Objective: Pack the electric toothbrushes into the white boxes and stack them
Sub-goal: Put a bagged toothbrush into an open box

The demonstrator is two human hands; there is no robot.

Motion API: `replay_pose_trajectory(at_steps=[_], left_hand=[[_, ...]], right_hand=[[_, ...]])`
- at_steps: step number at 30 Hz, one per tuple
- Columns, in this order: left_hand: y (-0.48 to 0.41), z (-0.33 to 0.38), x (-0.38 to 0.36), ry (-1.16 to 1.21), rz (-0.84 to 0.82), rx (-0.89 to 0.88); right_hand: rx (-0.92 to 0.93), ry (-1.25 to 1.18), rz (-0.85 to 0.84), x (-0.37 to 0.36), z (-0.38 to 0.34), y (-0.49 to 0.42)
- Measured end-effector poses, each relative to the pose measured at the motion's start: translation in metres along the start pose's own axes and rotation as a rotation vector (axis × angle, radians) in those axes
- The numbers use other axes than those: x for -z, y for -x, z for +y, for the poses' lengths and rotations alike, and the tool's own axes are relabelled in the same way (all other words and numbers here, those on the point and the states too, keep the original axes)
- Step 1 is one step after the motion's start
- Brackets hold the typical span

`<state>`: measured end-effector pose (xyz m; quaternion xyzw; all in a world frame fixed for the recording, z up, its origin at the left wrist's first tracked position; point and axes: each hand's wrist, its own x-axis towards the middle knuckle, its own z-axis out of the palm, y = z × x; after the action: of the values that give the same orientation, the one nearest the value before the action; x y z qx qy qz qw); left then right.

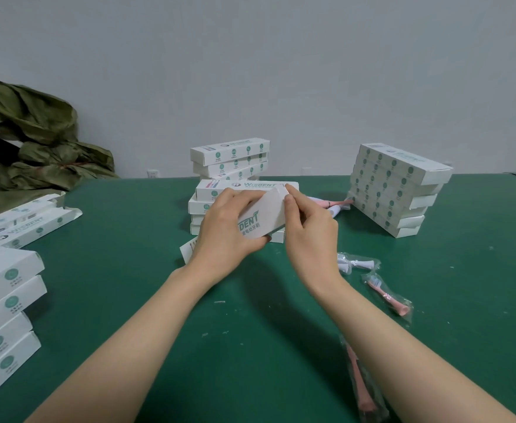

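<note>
Bagged brush head (361,383) lies on the green bench (128,270), toward the camera and right of the box (265,212). Left hand (226,230) grips that box, fingers curled round its body; right hand (310,230) pinches its end flap (282,195) between thumb and fingertips. Just behind the box is a low stack (201,206); behind and right of the box lie toothbrushes (327,204), and farther right a leaning stack (394,190).
</note>
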<state>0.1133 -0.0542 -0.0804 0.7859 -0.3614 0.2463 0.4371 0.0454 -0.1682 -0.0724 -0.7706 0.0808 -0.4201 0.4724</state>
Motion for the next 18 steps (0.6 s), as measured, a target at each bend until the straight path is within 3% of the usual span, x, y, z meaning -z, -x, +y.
replay_pose_trajectory(at_steps=[5, 9, 13, 15, 18], left_hand=[[-0.001, 0.003, 0.001, 0.015, 0.006, 0.011], [-0.005, 0.003, 0.013, -0.004, -0.084, 0.02], [-0.016, 0.006, 0.042, -0.099, -0.232, -0.058], [-0.02, 0.011, 0.049, -0.195, -0.185, -0.088], [-0.015, 0.02, 0.047, -0.277, -0.016, -0.092]], right_hand=[[0.153, 0.059, 0.007, -0.008, 0.001, 0.012], [0.229, 0.245, -0.195, -0.008, 0.004, 0.011], [0.146, 0.032, -0.439, 0.012, -0.008, -0.009], [0.141, 0.0, -0.47, 0.023, -0.013, -0.021], [0.105, -0.052, -0.328, 0.032, -0.017, -0.042]])
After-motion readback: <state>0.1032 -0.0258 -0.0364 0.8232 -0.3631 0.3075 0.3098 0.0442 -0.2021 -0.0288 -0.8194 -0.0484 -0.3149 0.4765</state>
